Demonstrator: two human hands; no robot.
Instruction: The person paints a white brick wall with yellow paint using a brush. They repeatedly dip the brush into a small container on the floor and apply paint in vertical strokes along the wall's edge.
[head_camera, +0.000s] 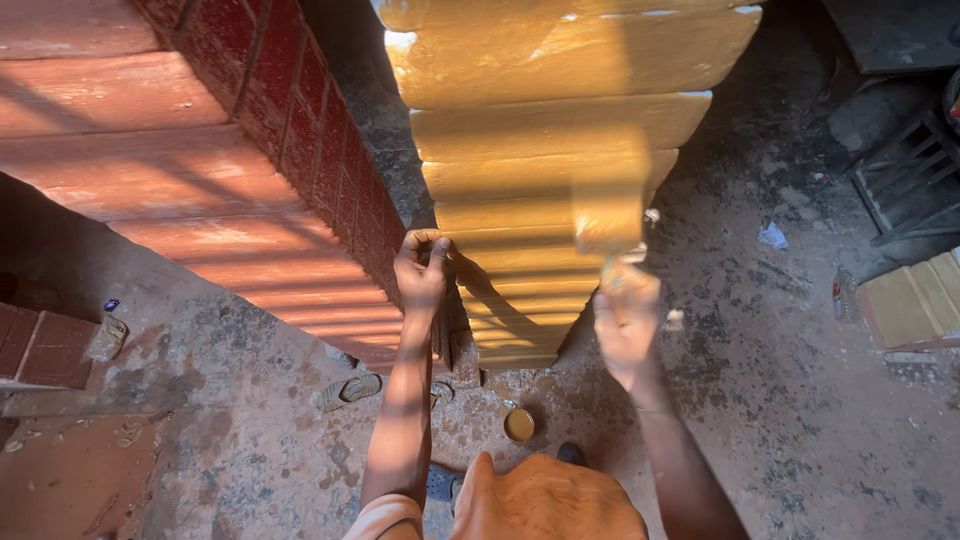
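Observation:
A tall ridged panel (545, 130) coated in yellow paint stands upright in front of me, leaning towards the camera. My left hand (420, 270) pinches its left edge about halfway down. My right hand (625, 320), blurred with motion, is closed on the handle of a wide paintbrush (608, 225) whose yellow-loaded bristles press against the panel's right side. A small open tin of yellow paint (519, 424) sits on the ground by the panel's foot, just ahead of my knee.
A red-painted brick wall and ledge (290, 120) runs along the left. Another yellow ridged panel (915, 300) lies on the ground at the right, beside a dark wooden frame (905, 175). A sandal (350, 390) and scraps litter the dusty floor.

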